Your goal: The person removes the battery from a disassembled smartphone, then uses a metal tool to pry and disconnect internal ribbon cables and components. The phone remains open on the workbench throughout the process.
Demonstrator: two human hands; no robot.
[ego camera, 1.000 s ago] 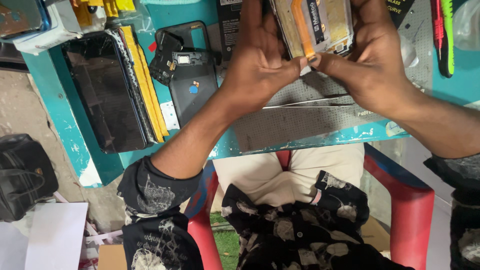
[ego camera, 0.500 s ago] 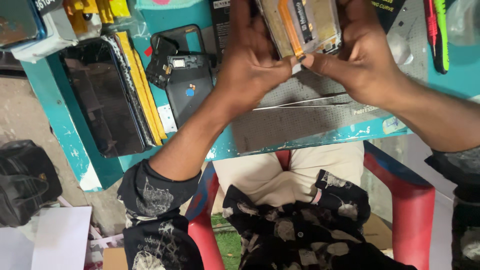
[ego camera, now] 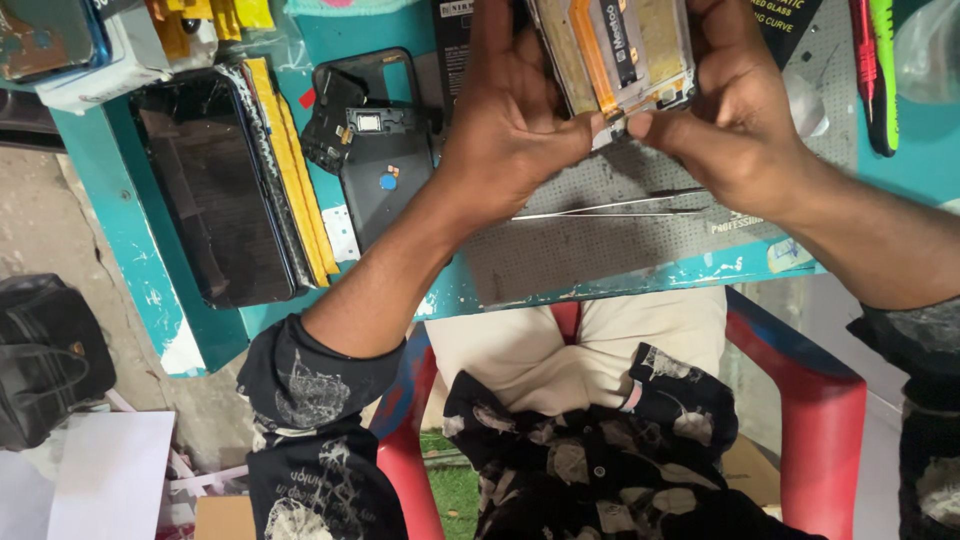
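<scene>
An opened phone body (ego camera: 622,55) with an orange flex strip and pale metal inside sits between both hands, above the grey work mat (ego camera: 620,245). My left hand (ego camera: 510,120) grips its left edge, thumb pressed at the lower corner. My right hand (ego camera: 735,110) holds the right edge, its thumb meeting the left one at the bottom. Thin metal tweezers (ego camera: 610,207) lie on the mat just below the hands.
A stack of dark phone screens (ego camera: 215,190) with yellow edges lies at the left of the teal table (ego camera: 130,270). A dark phone back cover (ego camera: 385,180) rests beside it. Red and green tools (ego camera: 878,70) lie at far right. A red chair (ego camera: 820,420) is below.
Both hands with the phone body have shifted slightly up toward the top of the view. The grip looks the same.
</scene>
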